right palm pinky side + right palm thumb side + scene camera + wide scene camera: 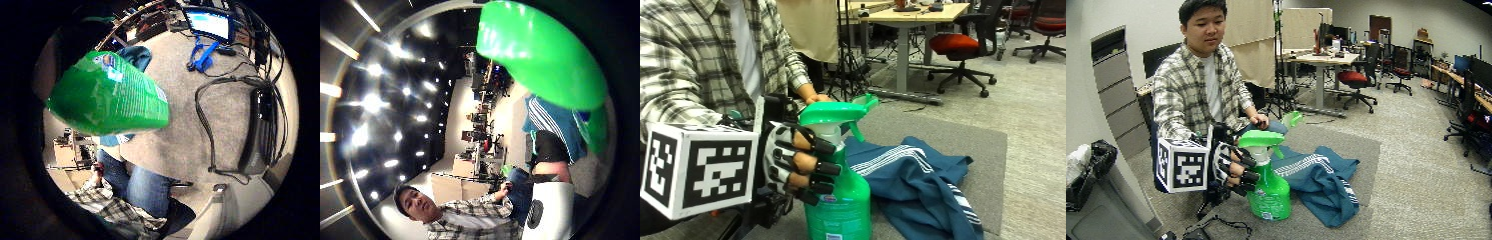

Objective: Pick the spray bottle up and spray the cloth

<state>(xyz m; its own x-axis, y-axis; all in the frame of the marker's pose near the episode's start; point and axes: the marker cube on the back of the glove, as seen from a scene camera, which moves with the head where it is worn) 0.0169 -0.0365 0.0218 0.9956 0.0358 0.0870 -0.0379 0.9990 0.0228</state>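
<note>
Green spray bottle [838,200] sits upright in the gloved right hand [796,162], fingers curled round its neck, nozzle facing the blue cloth [919,185] for spraying.

Green translucent spray bottle [838,200] with green trigger head, standing upright, its nozzle pointing over the cloth; its white neck is gripped by the gloved right hand [798,165]. Dark teal cloth [919,185] with white stripes lies crumpled on the grey tabletop [986,150], just beside the bottle.
</note>
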